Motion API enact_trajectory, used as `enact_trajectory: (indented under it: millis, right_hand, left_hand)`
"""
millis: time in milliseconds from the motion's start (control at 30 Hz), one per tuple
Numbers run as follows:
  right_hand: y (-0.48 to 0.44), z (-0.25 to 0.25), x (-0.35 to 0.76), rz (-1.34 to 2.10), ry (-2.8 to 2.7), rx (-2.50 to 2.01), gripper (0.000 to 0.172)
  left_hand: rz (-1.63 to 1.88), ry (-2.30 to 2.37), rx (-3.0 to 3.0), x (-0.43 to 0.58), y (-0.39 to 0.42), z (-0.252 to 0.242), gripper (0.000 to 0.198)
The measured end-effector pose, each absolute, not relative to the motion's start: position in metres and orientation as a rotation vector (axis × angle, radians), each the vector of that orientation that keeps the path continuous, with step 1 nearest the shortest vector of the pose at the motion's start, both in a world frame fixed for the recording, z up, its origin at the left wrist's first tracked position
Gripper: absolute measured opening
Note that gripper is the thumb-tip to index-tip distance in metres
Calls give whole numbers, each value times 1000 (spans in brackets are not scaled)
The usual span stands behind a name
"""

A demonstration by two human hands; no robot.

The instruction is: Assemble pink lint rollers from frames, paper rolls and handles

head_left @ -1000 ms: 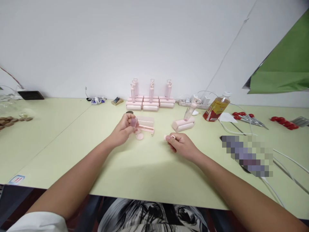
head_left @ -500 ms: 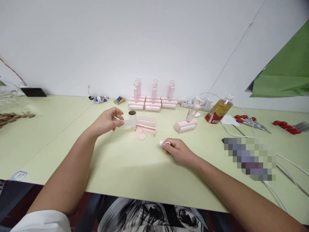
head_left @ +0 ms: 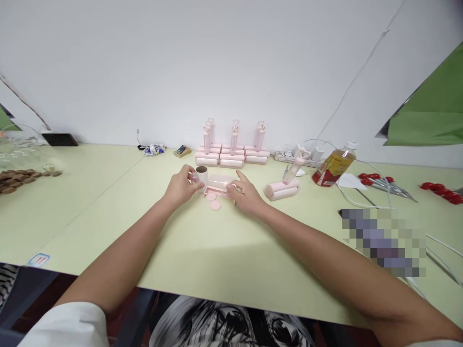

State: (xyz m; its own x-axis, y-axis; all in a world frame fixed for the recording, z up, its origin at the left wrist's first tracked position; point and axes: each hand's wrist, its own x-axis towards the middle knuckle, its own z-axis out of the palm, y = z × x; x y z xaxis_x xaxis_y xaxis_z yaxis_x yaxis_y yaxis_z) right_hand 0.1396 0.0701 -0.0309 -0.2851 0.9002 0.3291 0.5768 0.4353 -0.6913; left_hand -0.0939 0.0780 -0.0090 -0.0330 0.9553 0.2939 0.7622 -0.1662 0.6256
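My left hand [head_left: 180,187] is curled with its fingertips round a small white roll [head_left: 201,176] that has a dark core and stands on the pale green table [head_left: 202,250]. My right hand [head_left: 246,195] reaches in from the right, thumb raised. Its fingers pinch a small pink piece [head_left: 232,185] at the right end of a pink tray with a clear cover [head_left: 218,187]. Two pink discs lie by the tray, one [head_left: 215,205] just in front of it. The two hands are close together, either side of the tray.
An assembled pink lint roller [head_left: 281,189] lies right of my hands. Several more stand in rows [head_left: 231,156] at the wall. Further right are a bottle of amber liquid [head_left: 333,166], red-handled tools [head_left: 379,185], white cables [head_left: 437,243] and a power strip [head_left: 289,156]. Brown pieces [head_left: 16,177] lie far left.
My right hand has moved up and left from the table's middle to the tray with the small pink piece. My left hand has come down to the white roll.
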Motion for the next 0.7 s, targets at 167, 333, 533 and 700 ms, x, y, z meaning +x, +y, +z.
enact_trajectory:
  millis: [167,333,533,700]
  right_hand:
    - [101,-42,109,276,-1997,-1308,41]
    - [108,-50,109,245,-2090,-1261,36]
    - [113,-50,115,208,-2141,-1238,38]
    - [109,-39,114,161,-2129,-1245,35]
  left_hand:
    - [926,1770,1911,-91,76,-18,32]
    - [751,1769,1912,-92,74,-22,21]
    - [704,1786,1961,-94,83,-28,22]
    - [691,1761,1967,-99,87,-24,23]
